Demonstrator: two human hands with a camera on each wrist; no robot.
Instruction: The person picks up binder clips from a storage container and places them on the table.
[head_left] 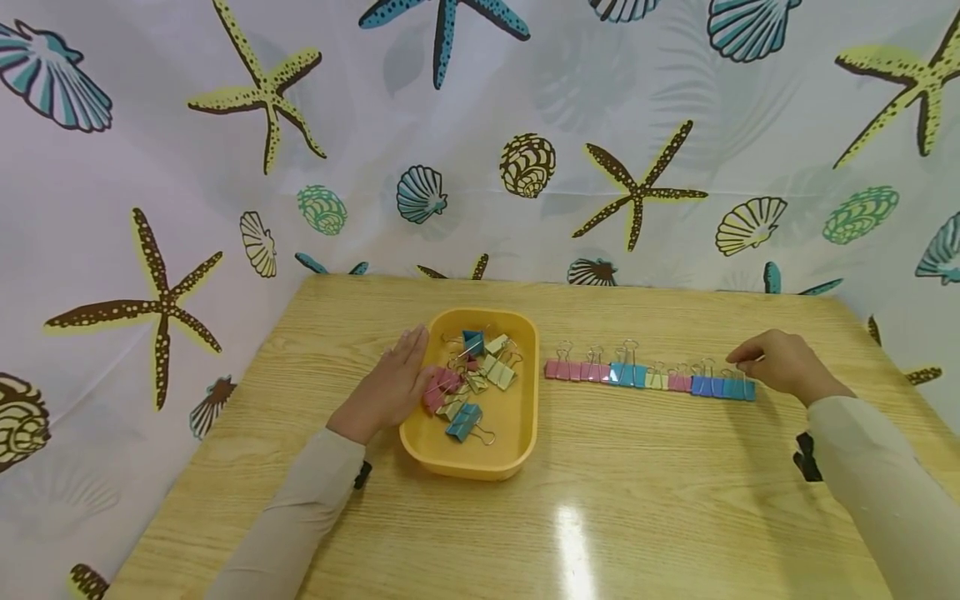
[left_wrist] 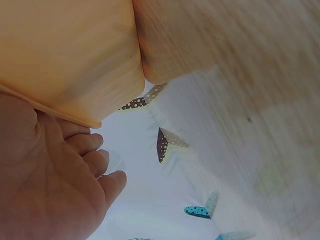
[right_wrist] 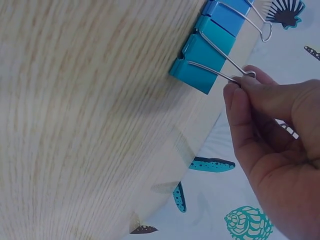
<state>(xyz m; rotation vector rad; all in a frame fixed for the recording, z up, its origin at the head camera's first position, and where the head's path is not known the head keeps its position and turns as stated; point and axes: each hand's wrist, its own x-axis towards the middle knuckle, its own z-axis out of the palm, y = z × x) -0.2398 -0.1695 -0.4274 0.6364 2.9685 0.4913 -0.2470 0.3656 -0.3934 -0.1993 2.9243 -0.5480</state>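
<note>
My right hand [head_left: 783, 365] pinches the wire handle of a teal binder clip [right_wrist: 209, 46] between thumb and fingertips. That clip sits at the right end of a row of binder clips, beside a blue binder clip [head_left: 707, 386]. Leftward along the row come pink, pale yellow and light blue binder clips [head_left: 627, 375], handles pointing to the back. My left hand [head_left: 386, 383] lies with straight fingers against the left rim of a yellow plastic tray [head_left: 531, 392]. Several loose pink, pale yellow and teal binder clips [head_left: 464, 422] are jumbled inside the tray.
A wooden table [head_left: 645, 500] carries everything. Behind it and along both sides hangs a white cloth [head_left: 480, 225] printed with starfish and shells. The tray stands left of the clip row with a small gap between them.
</note>
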